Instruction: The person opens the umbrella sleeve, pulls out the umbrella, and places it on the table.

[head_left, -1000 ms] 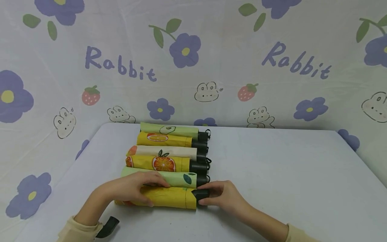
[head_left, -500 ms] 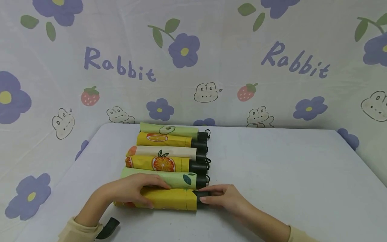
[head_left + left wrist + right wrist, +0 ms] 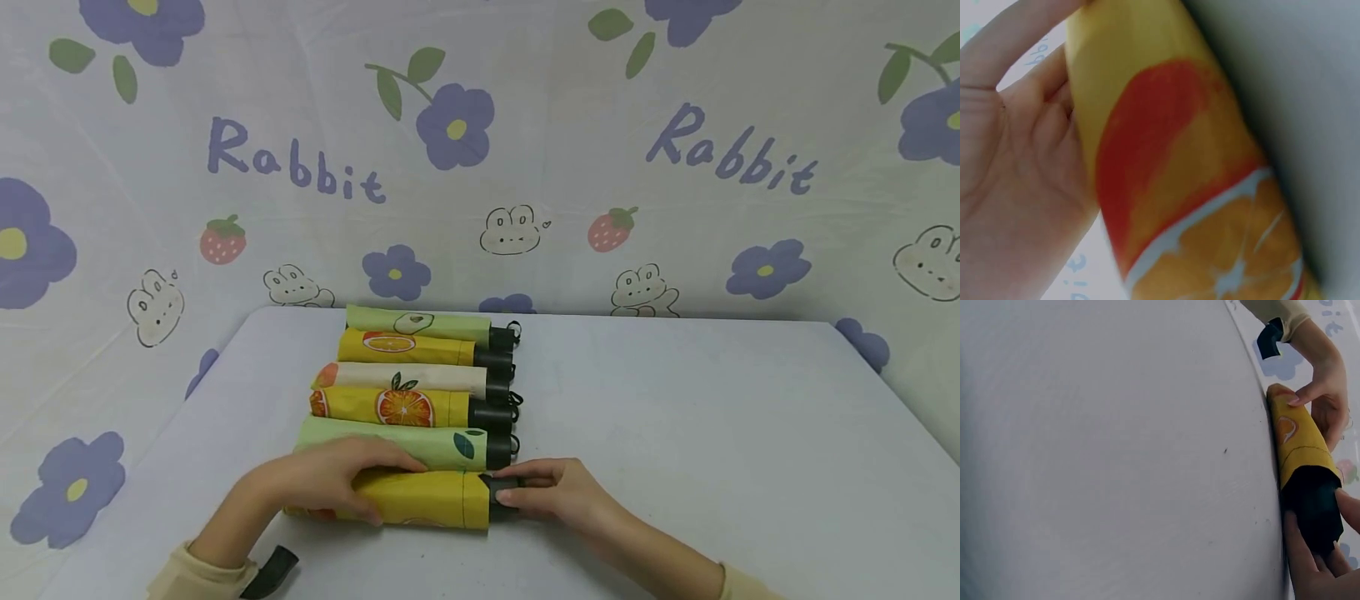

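In the head view a folded umbrella in a yellow sleeve (image 3: 427, 500) lies nearest me, its black handle (image 3: 1313, 506) pointing right. My left hand (image 3: 326, 475) grips its sleeve from above, thumb on the near side. My right hand (image 3: 562, 492) holds the black handle between thumb and fingers. Just behind lies a pale green umbrella (image 3: 435, 447) with a leaf print, close to my left fingers. In the left wrist view the yellow sleeve (image 3: 1154, 37) shows an orange-slice print beside the left palm.
Behind lie more folded umbrellas in a row: yellow with an orange print (image 3: 450, 408), cream (image 3: 450, 377), yellow (image 3: 442, 350) and avocado green (image 3: 465, 324). The white table (image 3: 675, 417) ends at a patterned cloth (image 3: 555, 133). A black curved object (image 3: 272, 572) shows by my left sleeve.
The front yellow umbrella has shifted slightly nearer to me, with both hands on it. My right hand has come down a little with the handle. The other umbrellas stay in their row.
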`<state>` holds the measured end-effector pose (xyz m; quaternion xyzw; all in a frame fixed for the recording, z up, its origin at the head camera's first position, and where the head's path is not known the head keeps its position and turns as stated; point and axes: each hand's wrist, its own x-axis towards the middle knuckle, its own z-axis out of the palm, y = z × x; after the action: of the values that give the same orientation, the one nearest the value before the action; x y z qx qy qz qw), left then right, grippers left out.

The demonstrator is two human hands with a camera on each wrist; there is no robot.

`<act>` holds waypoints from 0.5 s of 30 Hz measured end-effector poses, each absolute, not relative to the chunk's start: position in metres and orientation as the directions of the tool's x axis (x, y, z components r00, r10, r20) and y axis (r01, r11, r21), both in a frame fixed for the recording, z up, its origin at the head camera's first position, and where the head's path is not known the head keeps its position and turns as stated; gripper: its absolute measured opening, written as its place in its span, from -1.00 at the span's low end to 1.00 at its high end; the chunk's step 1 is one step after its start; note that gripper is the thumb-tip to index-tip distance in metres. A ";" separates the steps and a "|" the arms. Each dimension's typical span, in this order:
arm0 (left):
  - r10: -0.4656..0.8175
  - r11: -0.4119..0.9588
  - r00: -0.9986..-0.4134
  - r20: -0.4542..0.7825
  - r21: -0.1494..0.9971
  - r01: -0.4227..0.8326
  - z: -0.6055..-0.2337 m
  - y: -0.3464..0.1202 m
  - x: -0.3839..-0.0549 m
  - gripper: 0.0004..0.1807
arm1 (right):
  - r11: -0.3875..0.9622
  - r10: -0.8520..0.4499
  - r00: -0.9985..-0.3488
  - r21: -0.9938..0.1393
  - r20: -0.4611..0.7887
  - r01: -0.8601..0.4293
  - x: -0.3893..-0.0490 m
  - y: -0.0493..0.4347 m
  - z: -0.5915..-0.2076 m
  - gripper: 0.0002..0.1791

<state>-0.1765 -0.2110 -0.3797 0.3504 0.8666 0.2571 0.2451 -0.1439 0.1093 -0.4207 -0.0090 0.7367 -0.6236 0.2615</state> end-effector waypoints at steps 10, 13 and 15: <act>0.736 0.620 -0.630 -0.248 0.621 0.480 -0.385 -0.206 -0.177 -0.29 | 0.254 -0.417 -0.866 -0.951 -0.274 0.178 -0.144 0.109 -0.422 -0.43; 0.740 0.613 -0.627 -0.243 0.628 0.480 -0.386 -0.206 -0.178 -0.31 | 0.237 -0.436 -0.864 -0.959 -0.250 0.157 -0.144 0.110 -0.422 -0.42; 0.742 0.609 -0.625 -0.242 0.633 0.478 -0.387 -0.206 -0.179 -0.30 | 0.241 -0.432 -0.869 -0.959 -0.242 0.147 -0.143 0.110 -0.422 -0.43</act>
<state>-0.1787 -0.2064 -0.3875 0.3539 0.8617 0.2647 0.2493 -0.1428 0.1098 -0.4224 -0.0947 0.7510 -0.6086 0.2380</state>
